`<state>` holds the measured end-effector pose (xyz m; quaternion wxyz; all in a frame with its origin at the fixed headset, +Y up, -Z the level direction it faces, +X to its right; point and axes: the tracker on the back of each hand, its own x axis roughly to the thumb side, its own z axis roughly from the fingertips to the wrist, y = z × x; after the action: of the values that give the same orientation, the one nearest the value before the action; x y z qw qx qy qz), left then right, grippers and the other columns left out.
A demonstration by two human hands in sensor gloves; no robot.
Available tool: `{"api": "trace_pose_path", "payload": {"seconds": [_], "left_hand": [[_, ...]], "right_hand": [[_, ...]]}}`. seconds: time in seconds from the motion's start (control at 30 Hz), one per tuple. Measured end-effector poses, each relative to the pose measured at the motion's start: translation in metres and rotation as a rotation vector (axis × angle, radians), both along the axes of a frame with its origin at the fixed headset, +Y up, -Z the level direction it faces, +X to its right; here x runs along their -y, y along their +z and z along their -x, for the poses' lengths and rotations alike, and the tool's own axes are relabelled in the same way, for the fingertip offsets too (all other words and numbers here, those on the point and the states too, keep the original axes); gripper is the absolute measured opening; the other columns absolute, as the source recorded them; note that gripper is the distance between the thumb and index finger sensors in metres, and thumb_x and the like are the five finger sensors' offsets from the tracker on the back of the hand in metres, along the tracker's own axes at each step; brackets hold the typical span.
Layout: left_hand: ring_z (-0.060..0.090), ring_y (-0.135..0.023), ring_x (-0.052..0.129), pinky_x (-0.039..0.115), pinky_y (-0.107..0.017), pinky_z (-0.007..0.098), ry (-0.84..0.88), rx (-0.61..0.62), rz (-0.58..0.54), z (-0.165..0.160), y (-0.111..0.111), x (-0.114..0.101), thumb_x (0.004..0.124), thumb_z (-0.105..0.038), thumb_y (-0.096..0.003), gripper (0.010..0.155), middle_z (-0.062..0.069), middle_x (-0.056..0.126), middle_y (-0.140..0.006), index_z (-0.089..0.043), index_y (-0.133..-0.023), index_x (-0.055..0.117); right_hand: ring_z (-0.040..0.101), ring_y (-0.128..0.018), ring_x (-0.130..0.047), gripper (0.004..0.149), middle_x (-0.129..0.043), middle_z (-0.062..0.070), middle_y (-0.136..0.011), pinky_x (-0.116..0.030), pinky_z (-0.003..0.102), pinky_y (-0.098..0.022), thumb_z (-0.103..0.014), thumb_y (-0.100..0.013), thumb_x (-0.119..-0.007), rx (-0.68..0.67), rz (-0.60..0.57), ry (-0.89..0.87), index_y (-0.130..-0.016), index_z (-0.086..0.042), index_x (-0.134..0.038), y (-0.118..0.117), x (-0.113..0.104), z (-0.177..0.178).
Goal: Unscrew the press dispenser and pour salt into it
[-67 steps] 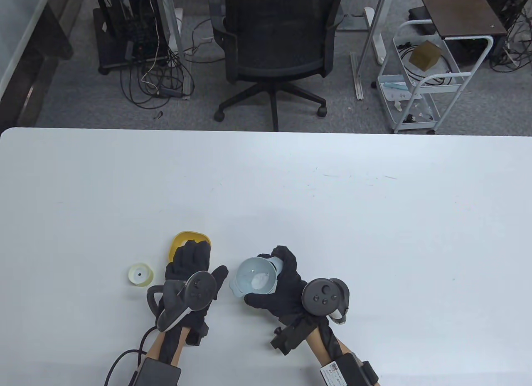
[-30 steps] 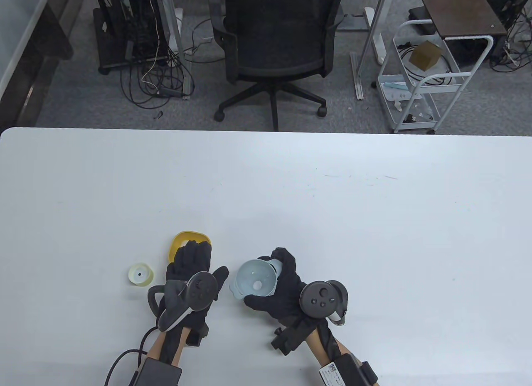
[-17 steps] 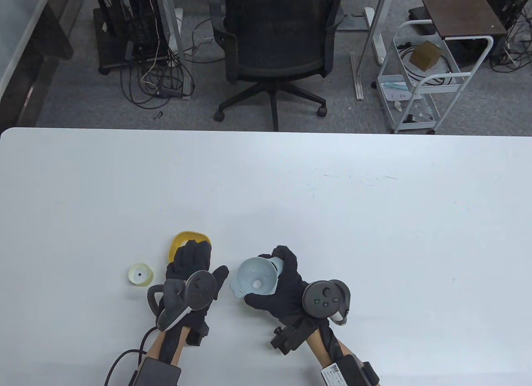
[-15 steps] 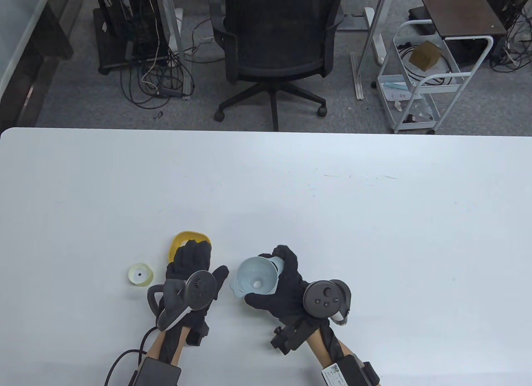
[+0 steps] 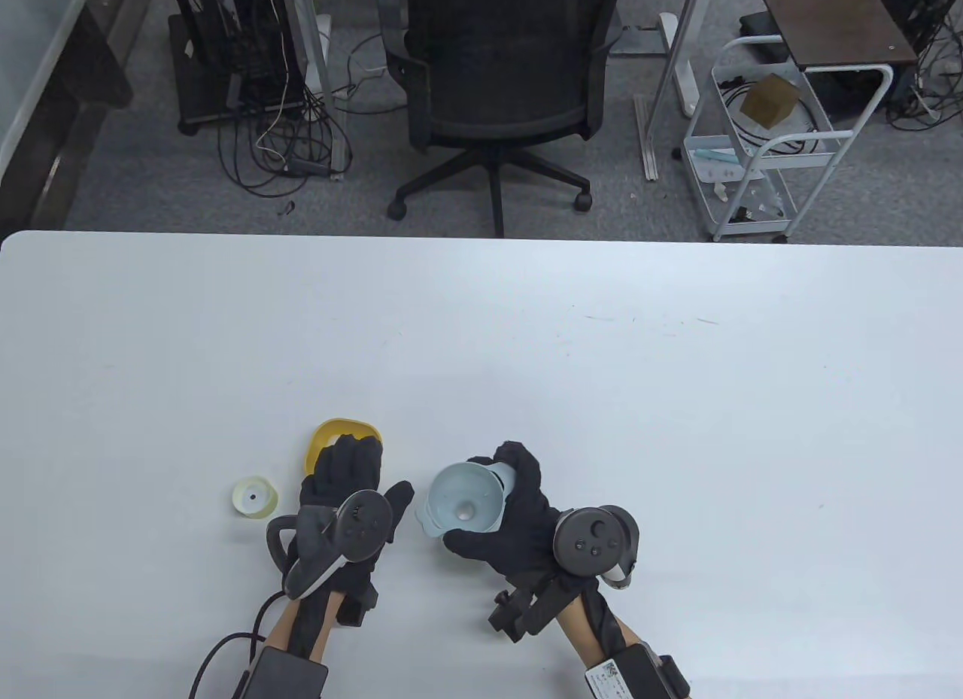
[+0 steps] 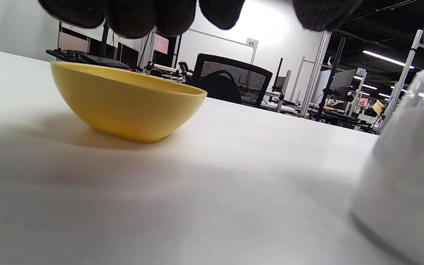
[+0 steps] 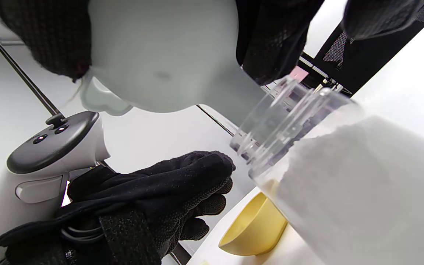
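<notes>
My right hand (image 5: 511, 511) grips a pale blue funnel (image 5: 464, 498) whose spout sits in the neck of the clear dispenser bottle (image 7: 289, 110). The funnel bowl shows no salt. The bottle holds white salt (image 7: 363, 184) almost up to its neck and also shows in the left wrist view (image 6: 407, 176). My left hand (image 5: 342, 481) lies open and flat beside it, fingers over the near rim of a yellow bowl (image 5: 331, 434), thumb toward the bottle. The pale round dispenser cap (image 5: 255, 496) lies on the table left of that hand.
The white table (image 5: 602, 368) stretches far and right of the hands. Its near edge is just behind my wrists. An office chair (image 5: 496, 74) and a white cart (image 5: 760, 150) stand on the floor beyond the far edge.
The heap of salt in the funnel has drained down into the bottle. My right hand has shifted slightly right. The left hand has not moved.
</notes>
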<state>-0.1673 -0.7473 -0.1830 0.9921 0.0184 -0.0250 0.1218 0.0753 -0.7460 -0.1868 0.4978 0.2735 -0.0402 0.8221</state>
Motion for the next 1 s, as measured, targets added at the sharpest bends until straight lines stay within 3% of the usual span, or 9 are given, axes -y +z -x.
{"api": "trace_pose_path", "payload": {"seconds": [0.1, 0.13, 0.17, 0.2, 0.27, 0.7, 1.0], "left_hand": [[0.064, -0.102, 0.062, 0.06, -0.067, 0.073, -0.006, 0.0, 0.0, 0.0, 0.0, 0.0, 0.066, -0.059, -0.0586, 0.087, 0.039, 0.053, -0.12, -0.003, -0.121, 0.045], [0.064, -0.102, 0.062, 0.06, -0.067, 0.073, -0.01, 0.001, 0.0, 0.0, 0.0, 0.001, 0.066, -0.059, -0.0585, 0.087, 0.039, 0.053, -0.12, -0.003, -0.121, 0.045], [0.064, -0.102, 0.062, 0.061, -0.067, 0.073, -0.012, 0.003, 0.0, 0.0, 0.0, 0.001, 0.066, -0.059, -0.0586, 0.087, 0.039, 0.053, -0.12, -0.002, -0.121, 0.046], [0.064, -0.102, 0.063, 0.061, -0.066, 0.073, -0.02, 0.005, 0.0, -0.001, 0.0, 0.001, 0.066, -0.059, -0.0586, 0.087, 0.039, 0.053, -0.12, -0.003, -0.121, 0.046], [0.064, -0.102, 0.063, 0.061, -0.067, 0.073, -0.022, 0.003, -0.003, -0.001, 0.0, 0.001, 0.066, -0.059, -0.0585, 0.087, 0.039, 0.053, -0.12, -0.003, -0.121, 0.045], [0.064, -0.102, 0.062, 0.061, -0.067, 0.073, -0.022, 0.005, 0.001, -0.001, 0.0, 0.001, 0.066, -0.059, -0.0585, 0.087, 0.039, 0.053, -0.12, -0.003, -0.121, 0.046], [0.064, -0.102, 0.062, 0.06, -0.067, 0.073, -0.015, 0.004, -0.001, -0.001, 0.0, 0.001, 0.066, -0.059, -0.0585, 0.087, 0.039, 0.053, -0.12, -0.003, -0.121, 0.046]], "right_hand": [[0.049, -0.089, -0.074, 0.122, -0.06, 0.032, -0.103, -0.051, 0.079, -0.058, -0.062, -0.048, -0.081, 0.009, -0.01, 0.125, -0.106, 0.02, -0.013, 0.0, 0.014, 0.004], [0.041, -0.091, -0.076, 0.123, -0.06, 0.027, -0.104, -0.056, 0.076, -0.059, -0.07, -0.049, -0.073, 0.046, 0.004, 0.197, -0.107, 0.018, -0.01, 0.001, 0.025, -0.004], [0.046, -0.089, -0.074, 0.122, -0.06, 0.03, -0.103, -0.051, 0.078, -0.058, -0.066, -0.049, -0.077, -0.012, 0.024, 0.05, -0.106, 0.019, -0.011, -0.003, 0.022, 0.002], [0.05, -0.089, -0.073, 0.121, -0.061, 0.032, -0.102, -0.048, 0.08, -0.059, -0.061, -0.046, -0.082, 0.026, 0.089, 0.015, -0.107, 0.018, -0.014, -0.001, 0.022, 0.003], [0.046, -0.089, -0.074, 0.122, -0.061, 0.03, -0.102, -0.051, 0.078, -0.058, -0.066, -0.048, -0.078, 0.019, 0.005, 0.105, -0.106, 0.019, -0.012, -0.001, 0.021, 0.002], [0.049, -0.09, -0.072, 0.123, -0.06, 0.031, -0.103, -0.051, 0.081, -0.056, -0.065, -0.048, -0.079, 0.016, 0.038, 0.082, -0.106, 0.021, -0.011, -0.001, 0.02, 0.003], [0.049, -0.09, -0.072, 0.123, -0.06, 0.032, -0.103, -0.051, 0.081, -0.056, -0.065, -0.049, -0.078, 0.033, 0.023, 0.005, -0.106, 0.022, -0.011, 0.0, 0.003, -0.002]]}}
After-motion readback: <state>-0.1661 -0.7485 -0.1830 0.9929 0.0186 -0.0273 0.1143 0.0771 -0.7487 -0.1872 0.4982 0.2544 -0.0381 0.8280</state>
